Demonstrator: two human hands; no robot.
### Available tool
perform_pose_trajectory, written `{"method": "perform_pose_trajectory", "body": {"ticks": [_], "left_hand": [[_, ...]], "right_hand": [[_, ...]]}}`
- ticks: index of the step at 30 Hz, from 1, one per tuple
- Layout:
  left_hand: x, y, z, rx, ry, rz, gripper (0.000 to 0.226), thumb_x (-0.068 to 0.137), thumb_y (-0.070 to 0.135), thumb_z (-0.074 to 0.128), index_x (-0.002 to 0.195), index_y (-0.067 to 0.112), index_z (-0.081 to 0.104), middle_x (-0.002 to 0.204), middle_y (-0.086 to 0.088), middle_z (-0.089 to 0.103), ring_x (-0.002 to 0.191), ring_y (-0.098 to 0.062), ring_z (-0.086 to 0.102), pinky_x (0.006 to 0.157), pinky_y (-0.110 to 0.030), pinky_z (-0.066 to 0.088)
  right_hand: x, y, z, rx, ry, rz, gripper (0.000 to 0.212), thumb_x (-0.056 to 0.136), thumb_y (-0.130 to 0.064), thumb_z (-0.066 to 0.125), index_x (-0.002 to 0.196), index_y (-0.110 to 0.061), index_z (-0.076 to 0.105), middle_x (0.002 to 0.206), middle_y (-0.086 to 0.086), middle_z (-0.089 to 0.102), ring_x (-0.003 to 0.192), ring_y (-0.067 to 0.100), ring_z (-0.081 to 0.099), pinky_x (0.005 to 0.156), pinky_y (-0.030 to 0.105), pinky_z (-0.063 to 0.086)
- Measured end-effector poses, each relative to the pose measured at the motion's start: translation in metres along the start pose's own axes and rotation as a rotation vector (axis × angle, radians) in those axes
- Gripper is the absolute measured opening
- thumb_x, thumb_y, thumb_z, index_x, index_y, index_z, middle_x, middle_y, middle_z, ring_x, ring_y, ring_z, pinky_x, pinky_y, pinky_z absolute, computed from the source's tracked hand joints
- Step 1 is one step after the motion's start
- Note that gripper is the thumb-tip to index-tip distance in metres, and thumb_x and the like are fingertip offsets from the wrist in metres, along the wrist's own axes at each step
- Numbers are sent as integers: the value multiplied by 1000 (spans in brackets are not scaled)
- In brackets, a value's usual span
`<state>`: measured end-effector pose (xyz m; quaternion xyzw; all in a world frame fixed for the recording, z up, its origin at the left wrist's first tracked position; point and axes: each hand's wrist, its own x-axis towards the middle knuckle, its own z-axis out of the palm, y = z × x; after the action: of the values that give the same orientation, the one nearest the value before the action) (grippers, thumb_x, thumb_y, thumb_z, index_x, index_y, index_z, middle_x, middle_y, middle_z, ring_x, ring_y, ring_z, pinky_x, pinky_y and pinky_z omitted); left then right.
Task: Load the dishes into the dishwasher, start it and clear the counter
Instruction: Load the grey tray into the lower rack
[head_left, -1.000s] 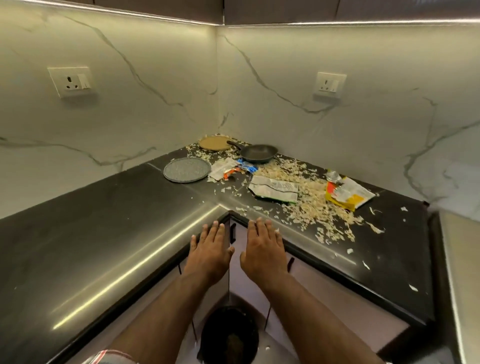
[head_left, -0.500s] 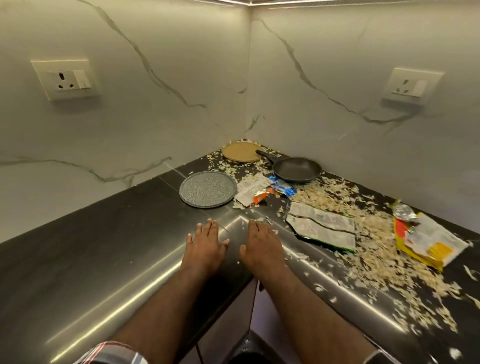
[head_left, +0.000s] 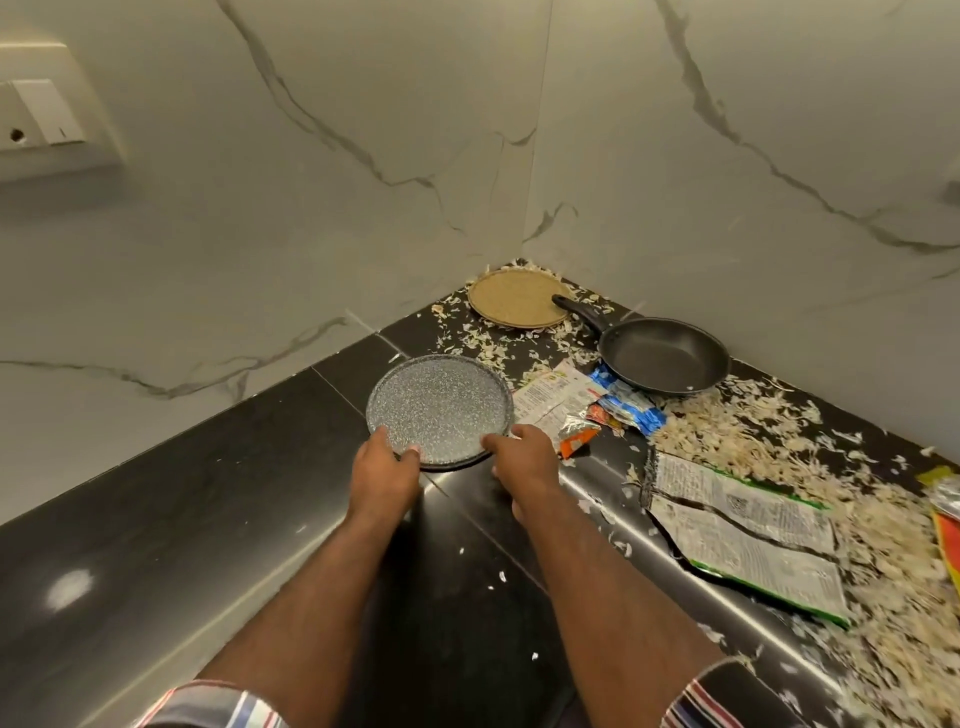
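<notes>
Both hands moved forward since earlier, left hand (head_left: 383, 470) and right hand (head_left: 522, 457) fingers now gripping grey plate (head_left: 439, 410) rim

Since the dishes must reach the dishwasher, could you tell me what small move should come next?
Probably lift the round speckled grey plate off the black counter: the left hand and right hand already grip its near rim.

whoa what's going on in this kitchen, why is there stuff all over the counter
A person is taking hold of the grey speckled plate by its near rim, left hand and right hand on either side. It sits on the black counter. Behind lie a tan plate, a frying pan, torn wrappers and scattered flakes.
</notes>
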<state>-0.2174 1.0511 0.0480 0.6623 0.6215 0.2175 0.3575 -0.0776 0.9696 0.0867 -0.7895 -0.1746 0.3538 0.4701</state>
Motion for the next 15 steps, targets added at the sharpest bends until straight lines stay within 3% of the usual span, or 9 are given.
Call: {"method": "perform_pose_trajectory", "body": {"ticks": [2, 4, 8, 11, 15], "left_hand": [[17, -1, 4, -42, 37, -63, 56, 95, 32, 62, 143, 8, 48, 138, -18, 55, 125, -36, 55, 104, -43, 44], [30, -2, 7, -65, 75, -128, 52, 91, 36, 66, 133, 7, 53, 127, -17, 58, 112, -36, 61, 97, -45, 51], [59, -14, 10, -14, 52, -268, 60, 81, 43, 73, 127, 10, 53, 111, -16, 66, 90, -34, 70, 87, -44, 57], [91, -37, 21, 0, 28, -339, 46, 68, 33, 68, 108, 15, 56, 93, -11, 72, 75, -29, 73, 73, -44, 62], [68, -7, 3, -95, 13, -381, 34, 75, 19, 67, 104, 8, 55, 78, -10, 72, 51, -20, 71, 61, -41, 63]], "right_hand": [[12, -4, 7, 5, 31, 20, 39, 88, -24, 73, 120, -6, 59, 84, -3, 59, 94, 30, 67, 90, 52, 56], [21, -6, 11, 0, 63, 39, 36, 90, -24, 71, 118, -3, 59, 79, -5, 54, 91, 28, 68, 89, 50, 56], [33, -4, 20, 7, 117, 92, 38, 86, -28, 71, 114, -6, 60, 94, 5, 64, 89, 28, 69, 82, 44, 58], [46, 0, 26, 42, 138, 129, 32, 79, -30, 73, 97, -5, 66, 90, 12, 71, 80, 27, 70, 77, 48, 61], [44, -5, 30, 163, 73, 203, 17, 85, -18, 74, 89, -3, 67, 77, 12, 70, 64, 21, 66, 75, 47, 63]]}}
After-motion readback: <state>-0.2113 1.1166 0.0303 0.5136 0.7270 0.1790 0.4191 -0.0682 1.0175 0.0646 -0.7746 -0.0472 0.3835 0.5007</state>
